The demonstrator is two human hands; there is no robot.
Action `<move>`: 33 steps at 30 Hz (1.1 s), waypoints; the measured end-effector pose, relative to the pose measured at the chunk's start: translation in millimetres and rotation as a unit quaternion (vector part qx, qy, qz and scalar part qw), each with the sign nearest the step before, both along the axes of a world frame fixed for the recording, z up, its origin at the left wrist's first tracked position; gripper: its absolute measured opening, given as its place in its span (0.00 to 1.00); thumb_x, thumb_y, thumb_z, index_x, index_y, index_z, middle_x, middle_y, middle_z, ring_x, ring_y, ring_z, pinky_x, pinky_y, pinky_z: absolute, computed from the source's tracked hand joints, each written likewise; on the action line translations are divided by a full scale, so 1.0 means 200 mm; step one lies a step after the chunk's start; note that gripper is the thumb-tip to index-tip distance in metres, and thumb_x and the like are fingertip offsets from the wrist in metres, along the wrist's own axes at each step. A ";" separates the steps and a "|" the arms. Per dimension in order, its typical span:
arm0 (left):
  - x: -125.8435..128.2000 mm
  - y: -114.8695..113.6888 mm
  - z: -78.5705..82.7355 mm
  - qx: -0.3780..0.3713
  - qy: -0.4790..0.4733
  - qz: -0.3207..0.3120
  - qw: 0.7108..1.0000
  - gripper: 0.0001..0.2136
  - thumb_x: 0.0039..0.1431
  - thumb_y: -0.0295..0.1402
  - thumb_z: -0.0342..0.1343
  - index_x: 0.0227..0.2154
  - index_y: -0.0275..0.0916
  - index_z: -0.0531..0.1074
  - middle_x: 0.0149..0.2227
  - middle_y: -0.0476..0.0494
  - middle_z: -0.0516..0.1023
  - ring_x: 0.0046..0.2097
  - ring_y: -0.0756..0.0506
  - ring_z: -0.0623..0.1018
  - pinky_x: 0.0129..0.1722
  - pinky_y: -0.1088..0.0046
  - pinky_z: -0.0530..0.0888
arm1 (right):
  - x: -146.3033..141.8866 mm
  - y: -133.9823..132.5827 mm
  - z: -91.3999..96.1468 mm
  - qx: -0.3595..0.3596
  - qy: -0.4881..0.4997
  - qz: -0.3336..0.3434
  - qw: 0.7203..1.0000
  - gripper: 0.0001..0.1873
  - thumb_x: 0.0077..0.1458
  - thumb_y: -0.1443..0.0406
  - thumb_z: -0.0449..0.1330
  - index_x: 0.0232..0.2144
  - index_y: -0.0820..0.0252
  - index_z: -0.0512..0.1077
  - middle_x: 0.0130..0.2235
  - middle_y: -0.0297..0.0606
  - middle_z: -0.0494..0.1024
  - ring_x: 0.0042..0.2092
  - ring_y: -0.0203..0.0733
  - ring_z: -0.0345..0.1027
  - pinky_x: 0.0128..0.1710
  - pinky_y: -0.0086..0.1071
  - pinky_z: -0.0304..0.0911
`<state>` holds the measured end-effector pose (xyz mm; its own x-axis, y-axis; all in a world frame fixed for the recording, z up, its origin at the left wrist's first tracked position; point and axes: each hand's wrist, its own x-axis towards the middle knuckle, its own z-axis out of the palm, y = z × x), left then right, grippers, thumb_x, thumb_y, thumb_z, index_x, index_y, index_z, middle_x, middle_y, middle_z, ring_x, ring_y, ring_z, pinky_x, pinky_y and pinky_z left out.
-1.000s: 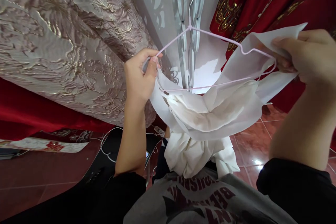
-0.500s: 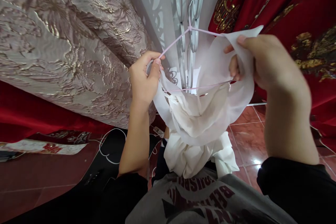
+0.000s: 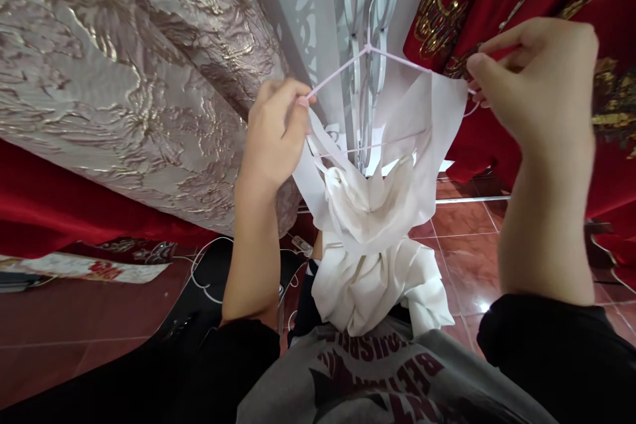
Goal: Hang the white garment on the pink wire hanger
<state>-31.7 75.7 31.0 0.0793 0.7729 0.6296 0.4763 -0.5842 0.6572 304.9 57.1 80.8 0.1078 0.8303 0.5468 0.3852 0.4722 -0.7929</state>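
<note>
Fabric of the white garment spreads between my two hands, its sheer top draped around the pink hanger and its lower folds bunched at my lap. My left hand pinches one sloping arm of the hanger together with the cloth's edge. My right hand is at the opposite end, fingers curled beside the hanger's tip, which pokes out past the sheer cloth; whether they grip it I cannot tell. I judge that I am fitting the garment onto the hanger, with the right side being adjusted. The next move seems to call for a steady left pinch while the right fingers settle that edge evenly, gently, since such thin cloth could snag or slip off.
</note>
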 end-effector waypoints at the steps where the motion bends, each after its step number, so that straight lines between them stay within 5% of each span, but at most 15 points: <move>1: -0.01 -0.01 0.03 -0.010 0.025 0.008 1.000 0.09 0.67 0.40 0.61 0.40 0.39 0.78 0.43 0.43 0.74 0.44 0.44 0.77 0.53 0.62 0.75 | -0.05 -0.02 -0.03 0.050 -0.049 -0.026 0.997 0.07 0.60 0.57 0.65 0.33 0.50 0.79 0.29 0.37 0.73 0.32 0.42 0.67 0.34 0.39 0.66; 4: -0.02 -0.08 0.10 -0.032 0.108 0.024 0.993 0.13 0.67 0.44 0.60 0.45 0.40 0.78 0.51 0.37 0.73 0.57 0.35 0.72 0.66 0.47 0.64 | -0.22 -0.05 -0.17 0.126 -0.163 0.013 0.978 0.14 0.66 0.54 0.57 0.36 0.55 0.76 0.33 0.38 0.76 0.33 0.39 0.70 0.35 0.37 0.68; 8: -0.01 -0.19 0.06 -0.020 0.126 0.039 0.991 0.21 0.68 0.48 0.57 0.58 0.43 0.73 0.62 0.35 0.67 0.66 0.34 0.67 0.69 0.50 0.61 | -0.38 0.02 -0.46 0.136 -0.227 0.135 0.955 0.13 0.67 0.58 0.55 0.47 0.57 0.75 0.49 0.42 0.78 0.52 0.44 0.73 0.52 0.42 0.70; 10: 0.01 -0.24 -0.04 0.032 0.103 0.070 0.992 0.24 0.69 0.47 0.55 0.62 0.44 0.68 0.65 0.34 0.65 0.68 0.35 0.64 0.67 0.51 0.63 | -0.42 0.05 -0.59 0.136 -0.221 0.130 0.957 0.13 0.68 0.60 0.54 0.48 0.56 0.74 0.50 0.42 0.78 0.53 0.45 0.72 0.54 0.44 0.68; 13: 0.07 -0.32 -0.27 0.128 -0.023 0.197 0.972 0.21 0.68 0.47 0.56 0.59 0.44 0.68 0.63 0.36 0.66 0.67 0.36 0.66 0.66 0.54 0.65 | -0.46 0.03 -0.73 0.150 -0.179 0.063 0.970 0.09 0.68 0.61 0.55 0.41 0.55 0.75 0.43 0.39 0.80 0.47 0.44 0.73 0.51 0.44 0.67; 16: 0.13 -0.37 -0.47 0.126 -0.082 0.276 0.949 0.19 0.68 0.44 0.56 0.57 0.42 0.69 0.56 0.37 0.73 0.59 0.39 0.72 0.59 0.57 0.71 | -0.51 -0.06 -0.78 0.177 -0.139 -0.002 0.974 0.06 0.66 0.61 0.58 0.39 0.55 0.75 0.39 0.38 0.79 0.43 0.42 0.72 0.48 0.42 0.66; 18: 0.17 -0.38 -0.53 0.099 -0.072 0.295 0.948 0.16 0.68 0.43 0.56 0.52 0.40 0.73 0.50 0.38 0.76 0.54 0.39 0.73 0.55 0.58 0.71 | -0.54 -0.12 -0.78 0.178 -0.123 -0.023 0.976 0.05 0.65 0.62 0.60 0.41 0.55 0.75 0.38 0.37 0.78 0.42 0.41 0.71 0.47 0.41 0.66; 27: 0.21 -0.36 -0.32 -0.002 -0.034 0.221 0.975 0.12 0.65 0.42 0.59 0.37 0.37 0.76 0.32 0.45 0.73 0.39 0.43 0.75 0.42 0.65 0.72 | -0.58 -0.13 -0.75 0.106 -0.100 -0.042 0.988 0.09 0.65 0.59 0.60 0.37 0.55 0.78 0.35 0.37 0.74 0.41 0.40 0.67 0.41 0.37 0.64; 33: 0.23 -0.31 -0.29 -0.007 -0.061 0.234 0.970 0.12 0.62 0.41 0.61 0.29 0.38 0.74 0.28 0.48 0.73 0.32 0.46 0.75 0.39 0.66 0.74 | -0.58 -0.16 -0.74 0.116 -0.101 -0.043 0.987 0.08 0.65 0.60 0.61 0.37 0.55 0.78 0.35 0.36 0.74 0.40 0.38 0.67 0.41 0.36 0.63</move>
